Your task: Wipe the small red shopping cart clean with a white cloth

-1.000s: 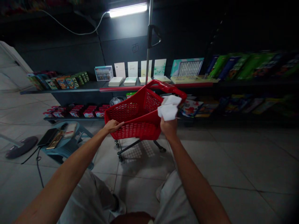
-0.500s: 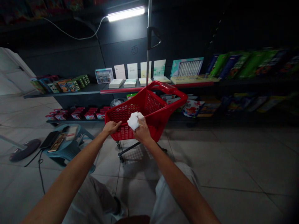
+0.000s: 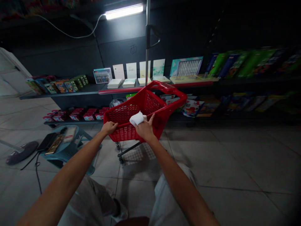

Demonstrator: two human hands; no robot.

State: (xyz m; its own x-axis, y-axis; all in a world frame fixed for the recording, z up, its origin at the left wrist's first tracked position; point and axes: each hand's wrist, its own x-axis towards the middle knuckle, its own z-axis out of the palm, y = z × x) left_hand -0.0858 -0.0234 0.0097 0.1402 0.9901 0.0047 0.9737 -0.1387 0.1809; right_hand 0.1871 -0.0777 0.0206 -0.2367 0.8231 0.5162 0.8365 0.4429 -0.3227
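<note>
A red plastic shopping cart (image 3: 124,133) stands in front of me, its handle toward the upper right and its wheels on the tiled floor. My left hand (image 3: 109,128) is closed over the near rim at the cart's left corner. On the same rim, farther right, my right hand (image 3: 145,128) holds a crumpled white cloth or tissue (image 3: 136,118) against the edge. Its thumb sticks up away from the other fingers. Which of the two materials the white piece is, I cannot tell.
Behind the cart runs a dark shelf (image 3: 87,92) with upright booklets (image 3: 131,70), boxed sets and green packs. Red boxes (image 3: 77,114) fill the lower shelf. At left are a blue-grey stool (image 3: 67,149) bearing dark items, and a round stand base (image 3: 22,153). A tube lamp (image 3: 124,12) glows above.
My right hand has turned and its thumb has lifted, while the white piece looks more folded over. My left hand keeps to the rim. The whole view has shifted slightly.
</note>
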